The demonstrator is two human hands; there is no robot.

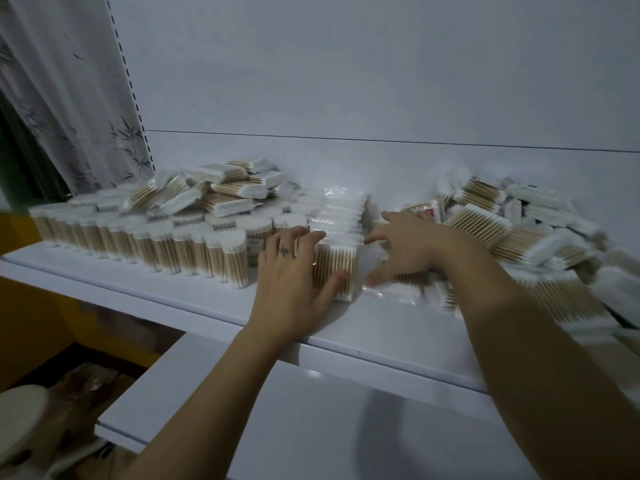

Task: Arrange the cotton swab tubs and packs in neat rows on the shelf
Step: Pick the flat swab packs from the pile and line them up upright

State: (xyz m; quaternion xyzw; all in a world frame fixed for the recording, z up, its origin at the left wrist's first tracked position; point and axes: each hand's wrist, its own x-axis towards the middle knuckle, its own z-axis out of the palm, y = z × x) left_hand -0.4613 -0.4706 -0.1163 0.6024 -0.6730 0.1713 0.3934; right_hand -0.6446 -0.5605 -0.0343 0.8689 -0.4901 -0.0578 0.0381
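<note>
White shelf: left hand grips pack row, right hand presses it, fingers spread.

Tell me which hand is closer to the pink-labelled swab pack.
Right. The right hand lies just in front of the pink-labelled swab pack, close against it; the left hand holds the standing row of packs, farther left.
</note>
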